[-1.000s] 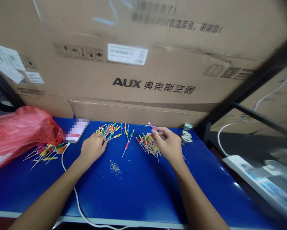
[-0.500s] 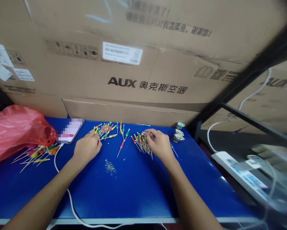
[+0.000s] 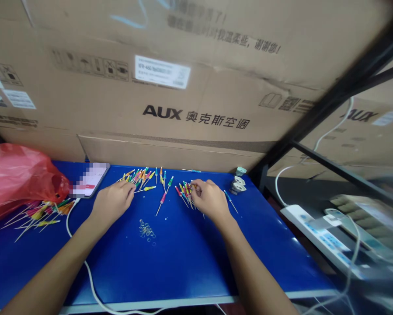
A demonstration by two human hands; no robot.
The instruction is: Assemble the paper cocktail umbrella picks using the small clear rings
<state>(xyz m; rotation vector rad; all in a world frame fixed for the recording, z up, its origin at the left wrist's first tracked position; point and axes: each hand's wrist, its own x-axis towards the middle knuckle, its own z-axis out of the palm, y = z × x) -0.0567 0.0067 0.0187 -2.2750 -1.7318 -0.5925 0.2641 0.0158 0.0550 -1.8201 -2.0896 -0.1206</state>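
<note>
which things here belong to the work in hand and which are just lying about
Seem part of the work:
umbrella picks at the right hand
similar picks by the left hand
probably the small rings
perhaps the red bag

Seem just lying about:
phone
white cable
power strip
cardboard box behind

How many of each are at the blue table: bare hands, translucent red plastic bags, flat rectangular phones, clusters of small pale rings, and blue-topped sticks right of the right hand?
Left hand and right hand: 2
Red bag: 1
Phone: 1
Ring cluster: 1
Blue-topped stick: 1
Total: 6
</note>
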